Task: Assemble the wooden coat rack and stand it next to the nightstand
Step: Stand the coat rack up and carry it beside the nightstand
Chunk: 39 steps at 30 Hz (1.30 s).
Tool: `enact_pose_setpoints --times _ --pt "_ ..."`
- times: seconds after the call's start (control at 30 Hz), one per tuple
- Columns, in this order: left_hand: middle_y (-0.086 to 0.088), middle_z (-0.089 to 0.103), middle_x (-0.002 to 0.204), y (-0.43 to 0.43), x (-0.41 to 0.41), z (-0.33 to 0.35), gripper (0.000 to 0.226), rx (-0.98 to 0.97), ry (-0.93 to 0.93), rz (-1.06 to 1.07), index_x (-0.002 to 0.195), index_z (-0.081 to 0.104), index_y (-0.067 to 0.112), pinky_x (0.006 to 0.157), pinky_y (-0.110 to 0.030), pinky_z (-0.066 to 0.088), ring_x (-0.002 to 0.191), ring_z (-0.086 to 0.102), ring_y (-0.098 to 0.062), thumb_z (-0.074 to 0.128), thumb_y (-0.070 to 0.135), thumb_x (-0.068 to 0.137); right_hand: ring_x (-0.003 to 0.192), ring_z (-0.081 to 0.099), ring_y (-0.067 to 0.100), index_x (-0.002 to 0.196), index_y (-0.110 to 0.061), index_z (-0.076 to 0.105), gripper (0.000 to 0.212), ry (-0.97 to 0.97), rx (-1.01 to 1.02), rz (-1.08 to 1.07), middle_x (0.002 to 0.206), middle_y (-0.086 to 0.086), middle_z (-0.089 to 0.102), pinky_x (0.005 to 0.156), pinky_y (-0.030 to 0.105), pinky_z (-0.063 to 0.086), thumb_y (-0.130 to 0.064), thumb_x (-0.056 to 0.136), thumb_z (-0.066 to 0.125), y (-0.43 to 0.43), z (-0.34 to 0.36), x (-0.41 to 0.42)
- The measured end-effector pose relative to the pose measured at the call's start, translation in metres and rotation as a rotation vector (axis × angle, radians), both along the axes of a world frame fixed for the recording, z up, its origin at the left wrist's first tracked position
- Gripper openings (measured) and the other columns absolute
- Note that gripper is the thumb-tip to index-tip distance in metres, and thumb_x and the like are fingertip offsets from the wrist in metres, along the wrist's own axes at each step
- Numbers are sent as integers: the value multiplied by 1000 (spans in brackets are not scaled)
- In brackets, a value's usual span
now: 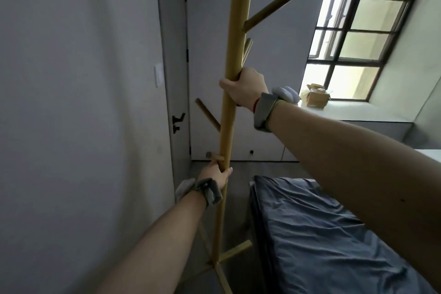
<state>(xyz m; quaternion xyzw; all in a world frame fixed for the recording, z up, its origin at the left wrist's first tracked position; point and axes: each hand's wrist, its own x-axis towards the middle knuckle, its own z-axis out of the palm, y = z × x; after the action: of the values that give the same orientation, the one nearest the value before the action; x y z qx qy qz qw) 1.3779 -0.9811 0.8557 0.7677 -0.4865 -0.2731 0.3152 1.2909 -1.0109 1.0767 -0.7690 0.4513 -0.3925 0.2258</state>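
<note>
The wooden coat rack (pixel 235 31) stands nearly upright in the middle of the view, a tall yellow pole with several pegs angled out and a crossed base (pixel 229 258) near the floor. My right hand (pixel 245 88) grips the pole at mid height. Lower down, my left hand (pixel 214 173) holds the pole just under a short peg (pixel 213 156). The top of the pole runs out of the frame. No nightstand is in view.
A grey wall fills the left side, with a closed door (pixel 176 79) and its dark handle behind the rack. A bed with a blue-grey sheet (pixel 322 234) lies to the right. A window (pixel 358 38) and a cardboard box (pixel 317 98) on the sill are at the back right.
</note>
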Motion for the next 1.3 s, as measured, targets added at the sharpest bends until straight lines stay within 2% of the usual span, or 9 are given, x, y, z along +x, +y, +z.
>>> enact_pose_setpoints --times 0.27,0.4,0.53,0.73,0.83,0.93,1.07,1.2,1.3 --pt "-6 66 115 -253 64 -6 41 -24 -12 -75 118 56 12 92 -37 50 106 63 -28 56 45 93 76 71 27 74 -13 56 25 -35 7 -52 81 8 69 69 46 62 -36 80 64 -262 -11 59" --pt "-8 68 110 -346 89 -7 39 -43 -31 -91 111 58 12 90 -41 52 100 65 -28 58 46 91 80 71 27 71 -16 53 25 -26 29 -52 84 10 69 72 46 62 -36 81 64 -346 -9 80" --pt "-4 68 99 -446 120 -1 31 -41 -64 -128 100 57 15 84 -38 53 90 65 -25 55 46 93 78 72 28 76 -13 57 25 -45 37 -74 90 15 73 69 48 62 -36 80 64 -444 -7 106" --pt "-4 68 104 -618 163 -7 38 -71 -120 -163 108 59 14 82 -35 52 96 66 -27 57 48 91 73 72 28 80 -10 61 30 -88 21 -133 85 13 73 65 48 62 -40 77 61 -619 -17 147" --pt "-3 68 107 -712 173 -7 36 -55 -74 -239 109 59 15 86 -37 53 98 66 -25 57 46 92 71 71 28 75 -13 57 27 -84 15 -192 83 13 72 65 48 62 -40 78 61 -709 -18 156" --pt "-5 67 113 -795 168 -6 37 -20 -28 -319 115 58 15 90 -39 53 100 65 -25 53 45 95 75 71 31 72 -15 52 26 -47 15 -271 86 15 71 69 50 61 -37 81 62 -787 -16 148" --pt "-1 64 120 -899 143 3 32 -46 -44 -489 124 53 17 89 -32 49 106 62 -23 47 36 99 78 71 31 74 -16 49 26 -30 27 -398 79 10 66 72 48 61 -36 84 63 -887 -14 107" --pt "-2 65 115 -1044 92 12 25 -72 -126 -635 119 59 15 81 -28 46 98 61 -20 45 23 99 77 71 30 76 -13 52 26 -47 31 -564 82 13 68 74 46 61 -36 86 62 -1009 -31 35" --pt "-7 72 103 -1100 67 31 21 -110 -130 -621 107 66 11 78 -31 56 86 71 -20 48 18 98 80 71 33 87 -6 63 31 -66 40 -636 90 17 72 75 47 61 -36 85 60 -1057 -39 -5"
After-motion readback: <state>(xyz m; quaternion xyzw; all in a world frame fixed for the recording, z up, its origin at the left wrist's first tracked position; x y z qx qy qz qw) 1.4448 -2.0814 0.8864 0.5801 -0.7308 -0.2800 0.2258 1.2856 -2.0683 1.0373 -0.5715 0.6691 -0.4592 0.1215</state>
